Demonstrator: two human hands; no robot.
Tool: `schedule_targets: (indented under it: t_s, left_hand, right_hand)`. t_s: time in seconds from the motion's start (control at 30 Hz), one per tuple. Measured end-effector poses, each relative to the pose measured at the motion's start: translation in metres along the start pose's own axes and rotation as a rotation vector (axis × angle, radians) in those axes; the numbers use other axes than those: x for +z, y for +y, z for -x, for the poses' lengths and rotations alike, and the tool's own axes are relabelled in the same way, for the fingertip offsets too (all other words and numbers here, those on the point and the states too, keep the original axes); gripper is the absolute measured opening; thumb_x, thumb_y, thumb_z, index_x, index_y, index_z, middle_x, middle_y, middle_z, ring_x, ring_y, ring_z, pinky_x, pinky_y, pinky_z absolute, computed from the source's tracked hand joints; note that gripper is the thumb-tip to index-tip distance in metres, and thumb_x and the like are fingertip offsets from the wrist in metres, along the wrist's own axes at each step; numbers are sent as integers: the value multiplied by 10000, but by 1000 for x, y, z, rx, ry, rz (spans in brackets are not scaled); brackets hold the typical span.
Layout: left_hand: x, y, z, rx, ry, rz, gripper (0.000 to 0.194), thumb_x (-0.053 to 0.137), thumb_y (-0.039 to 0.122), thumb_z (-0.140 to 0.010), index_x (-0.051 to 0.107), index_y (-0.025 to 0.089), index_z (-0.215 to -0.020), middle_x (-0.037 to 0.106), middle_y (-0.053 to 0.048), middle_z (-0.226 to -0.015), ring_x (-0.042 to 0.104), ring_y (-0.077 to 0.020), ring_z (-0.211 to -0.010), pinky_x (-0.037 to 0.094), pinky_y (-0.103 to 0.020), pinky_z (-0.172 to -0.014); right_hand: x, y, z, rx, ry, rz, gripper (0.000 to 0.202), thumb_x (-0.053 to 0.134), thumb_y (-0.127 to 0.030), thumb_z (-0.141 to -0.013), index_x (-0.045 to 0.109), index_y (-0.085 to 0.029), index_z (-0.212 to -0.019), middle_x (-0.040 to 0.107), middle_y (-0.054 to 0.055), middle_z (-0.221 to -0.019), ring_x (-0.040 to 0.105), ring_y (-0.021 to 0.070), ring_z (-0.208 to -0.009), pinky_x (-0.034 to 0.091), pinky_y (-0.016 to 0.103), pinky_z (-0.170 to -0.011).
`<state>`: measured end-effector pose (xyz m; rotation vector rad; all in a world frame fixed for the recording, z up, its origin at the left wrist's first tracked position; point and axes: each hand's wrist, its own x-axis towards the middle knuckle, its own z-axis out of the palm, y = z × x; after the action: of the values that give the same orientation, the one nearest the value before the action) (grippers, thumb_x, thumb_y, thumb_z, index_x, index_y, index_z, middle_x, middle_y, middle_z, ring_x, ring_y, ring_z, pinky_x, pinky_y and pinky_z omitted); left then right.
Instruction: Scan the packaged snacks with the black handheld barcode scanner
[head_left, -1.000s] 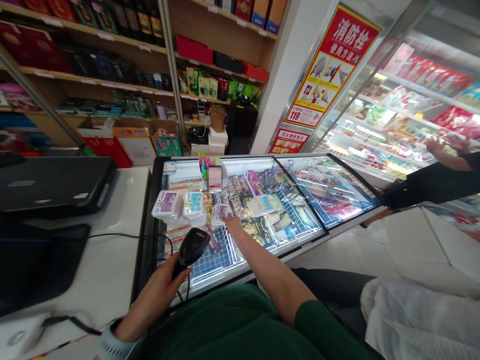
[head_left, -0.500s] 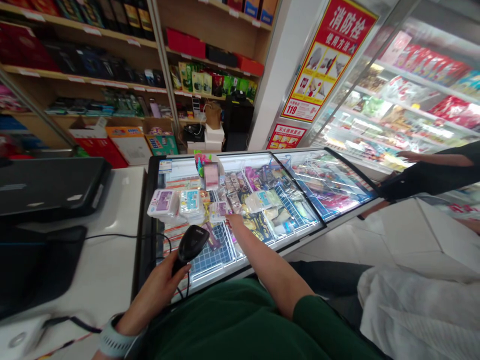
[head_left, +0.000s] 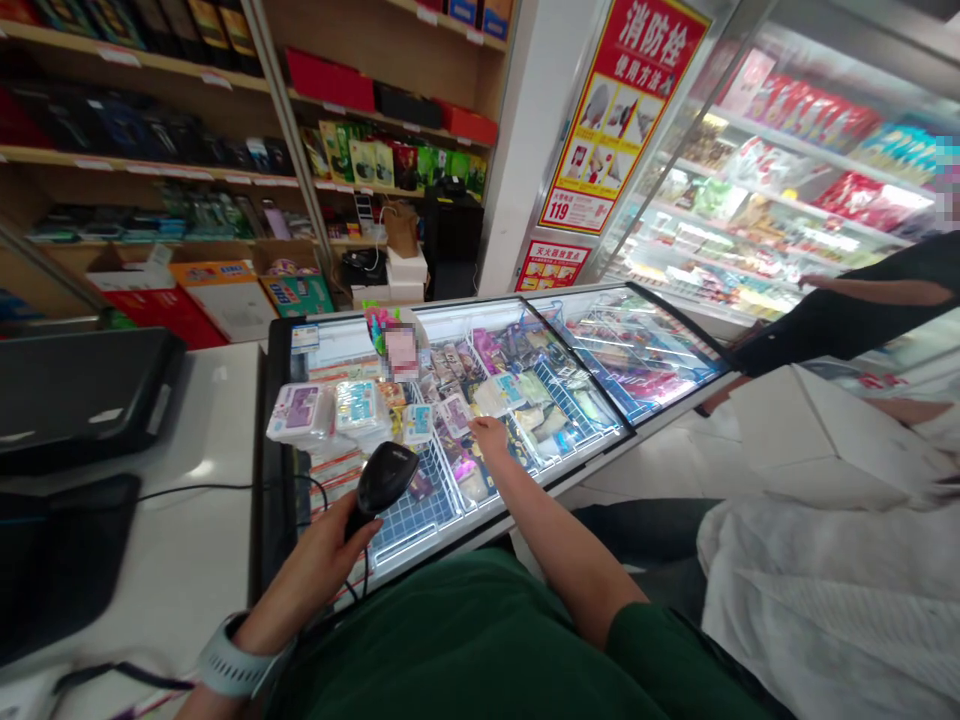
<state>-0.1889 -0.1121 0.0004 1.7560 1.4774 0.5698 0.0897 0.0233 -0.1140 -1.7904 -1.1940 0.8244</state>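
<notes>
My left hand (head_left: 322, 552) is wrapped around the handle of a black barcode scanner (head_left: 386, 478), its head tilted towards the packs on the glass. My right hand (head_left: 489, 436) pinches the edge of a small white pack with a purple label (head_left: 454, 415), above the freezer's glass top. Just left of it lies a small pack with a blue label (head_left: 417, 423). Farther left are stacked clear packs with blue labels (head_left: 360, 405) and purple labels (head_left: 300, 410). Another group of white and blue packs (head_left: 499, 393) lies to the right of the held pack.
The chest freezer (head_left: 480, 520) holds baskets of frozen goods under its glass. A white counter (head_left: 214, 430) with a black machine (head_left: 82, 385) adjoins it on the left. The scanner's cable (head_left: 217, 487) crosses the counter. A person in dark clothes (head_left: 847, 310) stands at right, near a white box (head_left: 817, 430).
My right hand has moved right with the purple-labelled pack, and the small blue-labelled pack now shows beside it. The scanner stays in my left hand. The view has shifted slightly right.
</notes>
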Motion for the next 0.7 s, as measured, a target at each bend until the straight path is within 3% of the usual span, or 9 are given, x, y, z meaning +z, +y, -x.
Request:
schedule_targets:
  t_s: [0.17, 0.4, 0.7]
  left_hand:
    - [5, 10, -8, 53, -2, 9, 550, 526, 487, -812, 518, 140, -1239, 657, -120, -1195, 608, -271, -1110, 452, -360, -960]
    - [12, 32, -15, 123, -46, -26, 459, 502, 457, -836, 550, 144, -1168, 677, -114, -1105, 633, -270, -1022, 480, -365, -894]
    - [23, 51, -21, 188, -125, -48, 459, 491, 456, -856, 513, 151, -1199, 634, -134, -1159, 596, -278, -1071, 457, -407, -930]
  right_hand:
    - [-25, -1, 5, 51, 94, 4, 258, 618, -374, -701, 705, -175, -841, 714, 28, -741, 662, 187, -709, 503, 277, -678]
    - [-62, -17, 18, -35, 145, -14, 279, 617, -391, -701, 701, -170, -851, 709, 41, -793, 647, 181, -743, 491, 272, -731]
    - [-85, -32, 31, -63, 154, -8, 231, 628, -357, -719, 692, -194, -870, 703, 30, -806, 641, 184, -768, 497, 283, -749]
